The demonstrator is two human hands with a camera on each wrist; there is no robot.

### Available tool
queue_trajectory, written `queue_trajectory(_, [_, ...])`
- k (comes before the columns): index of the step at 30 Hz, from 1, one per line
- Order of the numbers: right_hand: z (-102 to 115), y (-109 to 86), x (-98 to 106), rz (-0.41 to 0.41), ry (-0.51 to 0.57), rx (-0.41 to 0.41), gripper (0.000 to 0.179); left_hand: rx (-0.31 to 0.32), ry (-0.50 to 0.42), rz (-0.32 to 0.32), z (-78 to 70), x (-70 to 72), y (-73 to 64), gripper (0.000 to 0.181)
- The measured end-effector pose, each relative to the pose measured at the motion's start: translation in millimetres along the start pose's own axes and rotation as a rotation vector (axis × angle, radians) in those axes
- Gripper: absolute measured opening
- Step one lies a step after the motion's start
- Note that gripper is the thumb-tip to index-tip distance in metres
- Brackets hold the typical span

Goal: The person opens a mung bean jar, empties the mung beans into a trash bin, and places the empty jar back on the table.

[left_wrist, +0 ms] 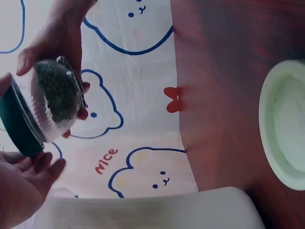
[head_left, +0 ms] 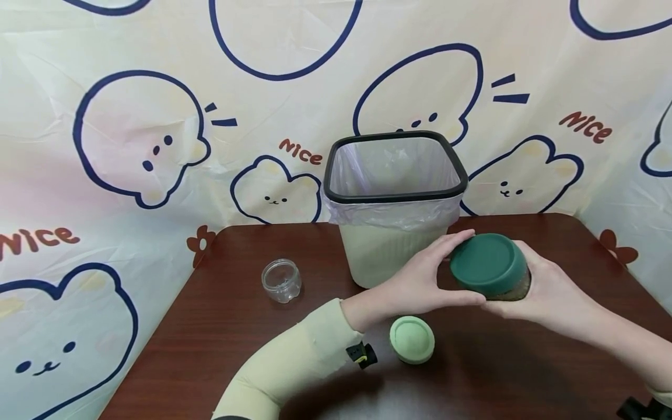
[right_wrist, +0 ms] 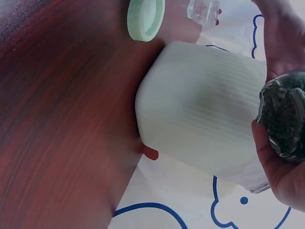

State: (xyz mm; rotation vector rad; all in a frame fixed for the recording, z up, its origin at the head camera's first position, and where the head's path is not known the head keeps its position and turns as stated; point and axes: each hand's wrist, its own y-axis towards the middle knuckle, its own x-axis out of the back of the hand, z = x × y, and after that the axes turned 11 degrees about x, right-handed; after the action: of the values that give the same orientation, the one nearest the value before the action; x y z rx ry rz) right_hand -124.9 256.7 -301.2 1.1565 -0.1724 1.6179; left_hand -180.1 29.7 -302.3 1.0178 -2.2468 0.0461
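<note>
A clear jar (left_wrist: 57, 93) of dark green contents, with a dark green lid (head_left: 488, 262), is held above the right side of the table. My left hand (head_left: 415, 280) grips the lid between thumb and fingers. Wrapped round the body of the jar is my right hand (head_left: 551, 289), its thumb and fingers on the clear wall. In the right wrist view the jar's base (right_wrist: 283, 114) faces the camera, and the contents look leafy or granular. The lid sits on the jar, tilted with it in the left wrist view.
A beige waste bin (head_left: 396, 245) with a black rim and a thin liner stands at the back of the table (head_left: 220, 350). Left of it is a small clear open jar (head_left: 282, 281). In front lies a light green round lid (head_left: 412, 340). A printed cloth hangs behind.
</note>
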Motion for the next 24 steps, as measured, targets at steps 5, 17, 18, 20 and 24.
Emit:
queue_trajectory(5, [1.1, 0.6, -0.4, 0.028, 0.007, -0.004, 0.084, -0.047, -0.026, 0.03, -0.3, 3.4, 2.6, 0.089])
queue_trajectory(17, [4.7, 0.3, -0.8, 0.056, 0.04, 0.004, 0.084, -0.026, 0.007, -0.007, -3.9, -1.7, -1.5, 0.087])
queue_trajectory(18, [5.1, 0.7, -0.7, 0.056, 0.037, 0.0, 0.085, -0.016, 0.009, -0.013, -4.7, -2.1, -1.9, 0.086])
queue_trajectory(20, [5.5, 1.3, -0.6, 0.057, 0.032, -0.007, 0.085, 0.008, 0.008, -0.024, -6.7, -2.8, -3.0, 0.086])
queue_trajectory(24, [5.2, 2.3, -1.2, 0.041, 0.011, -0.014, 0.088, 0.062, 0.001, -0.077, -10.3, -6.9, -5.1, 0.084])
